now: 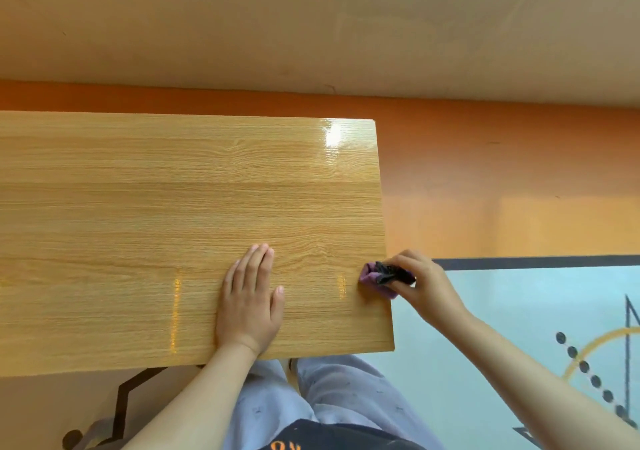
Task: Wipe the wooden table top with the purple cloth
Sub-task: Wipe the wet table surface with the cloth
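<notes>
The glossy wooden table top [173, 207] fills the left and middle of the head view. My left hand [251, 299] lies flat on it near the front edge, fingers together, holding nothing. My right hand [420, 281] is at the table's right edge, shut on the bunched purple cloth [372, 276]. The cloth has a dark part under my fingers and its purple end touches the table top right at the edge.
An orange floor [502, 179] runs behind and to the right of the table. A pale blue floor area [485, 328] with painted lines and dots lies to the right. My legs in light trousers [329, 397] stand below the table's front edge.
</notes>
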A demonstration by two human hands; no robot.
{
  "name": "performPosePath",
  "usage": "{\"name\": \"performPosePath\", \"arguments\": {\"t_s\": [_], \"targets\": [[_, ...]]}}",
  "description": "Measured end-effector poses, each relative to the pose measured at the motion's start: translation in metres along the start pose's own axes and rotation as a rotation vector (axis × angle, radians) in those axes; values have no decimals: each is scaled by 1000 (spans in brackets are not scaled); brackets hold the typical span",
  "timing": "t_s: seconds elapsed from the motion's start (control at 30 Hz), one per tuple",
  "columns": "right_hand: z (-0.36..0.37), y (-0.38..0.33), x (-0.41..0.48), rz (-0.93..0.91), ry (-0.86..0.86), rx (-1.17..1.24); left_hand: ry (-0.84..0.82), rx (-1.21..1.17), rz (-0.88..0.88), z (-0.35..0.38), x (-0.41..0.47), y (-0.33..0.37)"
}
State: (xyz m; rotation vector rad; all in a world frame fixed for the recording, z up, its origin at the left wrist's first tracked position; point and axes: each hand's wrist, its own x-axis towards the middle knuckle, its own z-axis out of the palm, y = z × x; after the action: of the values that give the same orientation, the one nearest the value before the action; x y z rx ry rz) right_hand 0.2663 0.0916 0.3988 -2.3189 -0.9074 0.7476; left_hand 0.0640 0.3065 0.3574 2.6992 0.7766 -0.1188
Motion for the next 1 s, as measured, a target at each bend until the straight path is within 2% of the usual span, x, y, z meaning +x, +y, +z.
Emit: {"name": "performPosePath", "arguments": {"t_s": [0.1, 0.2, 0.43, 0.57, 0.73, 1.0], "targets": [[0, 0, -10, -25, -36, -33, 11, -3, 2, -1, 1, 1], [-10, -3, 26, -91, -21, -76, 7, -16, -5, -2, 2, 3], [-39, -24, 188, -44, 233, -150, 15, -11, -17, 0, 3, 2], [-53, -33, 230, 55, 278, -96, 16, 0, -19, 1, 1, 1], [-46, -26, 186, 65, 242, -107, 29, -4, -12, 2, 2, 2], [7, -1, 9, 64, 155, -19, 41, 3, -18, 2, 2, 2]]}}
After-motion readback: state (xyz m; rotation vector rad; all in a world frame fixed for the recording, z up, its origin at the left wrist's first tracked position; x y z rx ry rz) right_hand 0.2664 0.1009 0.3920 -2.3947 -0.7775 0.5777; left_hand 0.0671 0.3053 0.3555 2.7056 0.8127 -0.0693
